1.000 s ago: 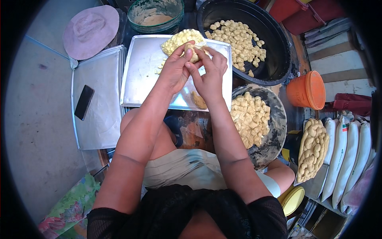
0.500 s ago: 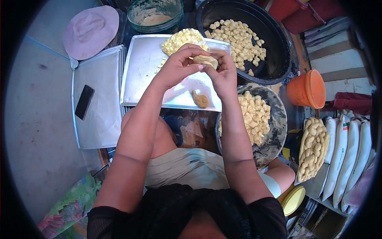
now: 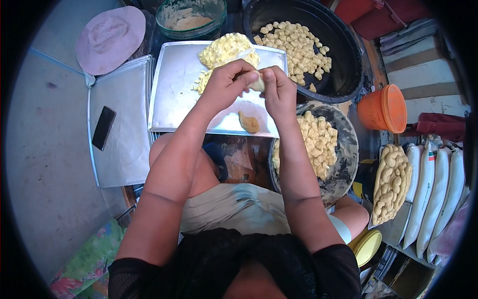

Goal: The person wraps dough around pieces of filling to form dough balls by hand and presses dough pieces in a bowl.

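Note:
Above the metal tray (image 3: 172, 94), my left hand (image 3: 228, 87) and my right hand (image 3: 280, 93) pinch a small piece of pale dough (image 3: 258, 83) between thumbs and fingers. Part of the dough is hidden by the fingers. Just beyond my left hand, a clear plastic bag of yellow cubes (image 3: 223, 51) lies on the tray, with several loose yellow cubes (image 3: 201, 82) beside it. Closer to me, a flattened tan piece of dough (image 3: 249, 122) rests near the tray's front edge, below my hands.
A large black tub (image 3: 343, 74) of dough lumps stands at far right. Under my right forearm is a floury basin (image 3: 347, 149) with more lumps. An orange bucket (image 3: 382, 109) stands right; a green bowl (image 3: 191, 34) is behind the tray. Left, a phone (image 3: 103, 128) lies on stacked trays.
The dough was a rounded, open piece held up between both hands; now it is folded smaller and pinched between thumbs and fingers. Both hands have dropped slightly toward me.

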`<state>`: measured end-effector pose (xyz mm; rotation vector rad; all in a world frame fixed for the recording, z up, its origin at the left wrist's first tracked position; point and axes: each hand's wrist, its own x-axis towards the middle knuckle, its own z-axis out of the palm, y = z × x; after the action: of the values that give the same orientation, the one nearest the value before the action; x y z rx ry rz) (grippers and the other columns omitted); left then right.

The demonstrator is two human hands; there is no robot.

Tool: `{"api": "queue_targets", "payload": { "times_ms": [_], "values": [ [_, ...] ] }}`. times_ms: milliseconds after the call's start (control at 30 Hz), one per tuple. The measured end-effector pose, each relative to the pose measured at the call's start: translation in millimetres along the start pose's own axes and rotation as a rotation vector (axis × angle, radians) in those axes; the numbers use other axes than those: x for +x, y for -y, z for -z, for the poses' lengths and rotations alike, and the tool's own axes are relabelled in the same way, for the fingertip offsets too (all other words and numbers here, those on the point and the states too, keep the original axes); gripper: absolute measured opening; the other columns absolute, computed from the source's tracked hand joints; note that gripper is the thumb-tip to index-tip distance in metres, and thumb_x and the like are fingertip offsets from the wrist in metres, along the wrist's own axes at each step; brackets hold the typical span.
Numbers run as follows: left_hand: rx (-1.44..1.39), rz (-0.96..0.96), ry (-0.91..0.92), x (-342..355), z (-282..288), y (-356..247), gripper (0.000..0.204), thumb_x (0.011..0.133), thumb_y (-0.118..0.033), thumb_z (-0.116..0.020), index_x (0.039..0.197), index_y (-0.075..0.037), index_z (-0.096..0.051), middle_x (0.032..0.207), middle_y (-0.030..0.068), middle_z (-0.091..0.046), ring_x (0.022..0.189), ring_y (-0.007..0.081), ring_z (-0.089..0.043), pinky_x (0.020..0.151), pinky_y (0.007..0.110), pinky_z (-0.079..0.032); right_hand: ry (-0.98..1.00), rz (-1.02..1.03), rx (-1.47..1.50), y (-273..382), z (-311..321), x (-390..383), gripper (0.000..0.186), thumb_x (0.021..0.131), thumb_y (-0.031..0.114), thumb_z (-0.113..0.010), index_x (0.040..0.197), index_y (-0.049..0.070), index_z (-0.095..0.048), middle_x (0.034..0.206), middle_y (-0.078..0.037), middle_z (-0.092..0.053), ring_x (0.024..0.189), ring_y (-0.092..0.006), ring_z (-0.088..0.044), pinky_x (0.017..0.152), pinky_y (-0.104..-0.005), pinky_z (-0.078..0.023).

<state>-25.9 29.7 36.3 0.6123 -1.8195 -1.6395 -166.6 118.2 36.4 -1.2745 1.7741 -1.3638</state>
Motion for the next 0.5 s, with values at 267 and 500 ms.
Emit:
{"api": "queue_targets", "payload": {
  "times_ms": [267,500],
  "values": [
    [-0.113,-0.136,-0.192,1.6,15.2,6.9,0.062,0.096,-0.055,-0.035,0.124,-0.002,-0.049,0.094,0.0118,-0.066,0.066,0.0110,-0.059,0.057,0.020,-0.047,-0.306,0.861,-0.202,1.1,20.3,-8.6,0.037,0.085,0.025,-0.069,0.113,0.003,-0.058,0.098,-0.014,-0.063,0.091,-0.0257,-0.062,0.076,-0.0322,-0.050],
    [-0.267,-0.074,-0.531,3.7,40.5,2.4,0.062,0.098,-0.053,-0.032,0.117,0.002,-0.050,0.100,0.0152,-0.064,0.079,0.0151,-0.060,0.067,0.025,-0.049,-0.493,0.313,-1.078,-15.3,47.4,3.7,0.039,0.085,0.026,-0.067,0.120,0.014,-0.057,0.118,-0.012,-0.058,0.113,-0.0306,-0.048,0.094,-0.0429,-0.036]
  ]
}}
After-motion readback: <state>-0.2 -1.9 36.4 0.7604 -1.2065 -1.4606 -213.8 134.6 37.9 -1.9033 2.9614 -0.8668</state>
